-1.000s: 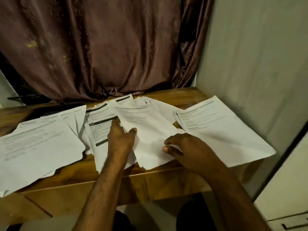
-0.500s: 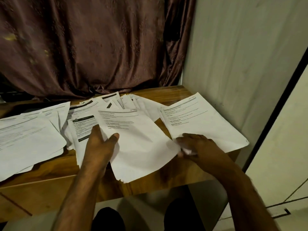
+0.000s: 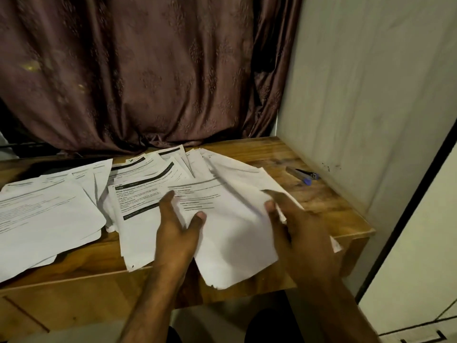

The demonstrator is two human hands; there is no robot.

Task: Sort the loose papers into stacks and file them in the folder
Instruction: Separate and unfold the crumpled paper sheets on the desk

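A printed white sheet (image 3: 230, 219) hangs over the front edge of the wooden desk (image 3: 329, 209). My left hand (image 3: 176, 229) holds its left side, thumb on top of the page. My right hand (image 3: 296, 229) grips the right-hand papers (image 3: 249, 177), which overlap that sheet. Behind them several loose papers (image 3: 153, 169) with black header bars fan out. A separate pile of papers (image 3: 47, 214) lies at the left. No folder is in view.
A blue pen (image 3: 303, 175) lies on the desk at the far right, close to the white wall (image 3: 371, 95). A brown curtain (image 3: 138, 70) hangs behind the desk. A white cabinet door (image 3: 425, 243) stands at the right.
My right hand has dragged the right-hand papers leftward onto the middle sheet, uncovering the pen on the bare desk. My left hand kept its hold. The camera shifted.
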